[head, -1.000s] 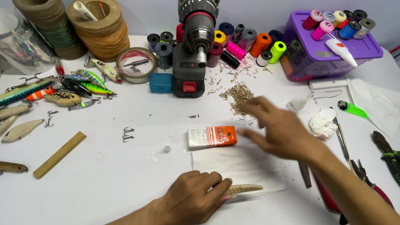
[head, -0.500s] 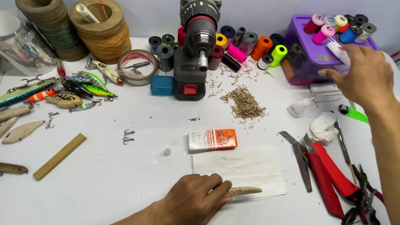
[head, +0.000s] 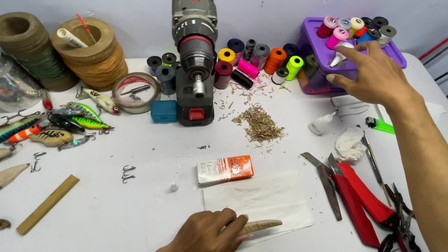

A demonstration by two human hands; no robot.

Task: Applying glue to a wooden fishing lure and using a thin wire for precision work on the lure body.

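White worktop under a pale wall carries everything. Nearest the camera, the left hand is clenched over a carved wooden lure blank, pinning it on a sheet of paper; the blank's long axis runs left to right, its free end pointing right out of the fist. Just above the paper lies a small orange box. Further up from the blank sit a heap of wood shavings and an upright drill. Up and right of the blank, well apart, the right hand reaches to a purple tub of thread spools, fingers seemingly grasping a small white bottle, though the grip is partly hidden. Red pliers lie right of the blank; painted lures are far to its left.
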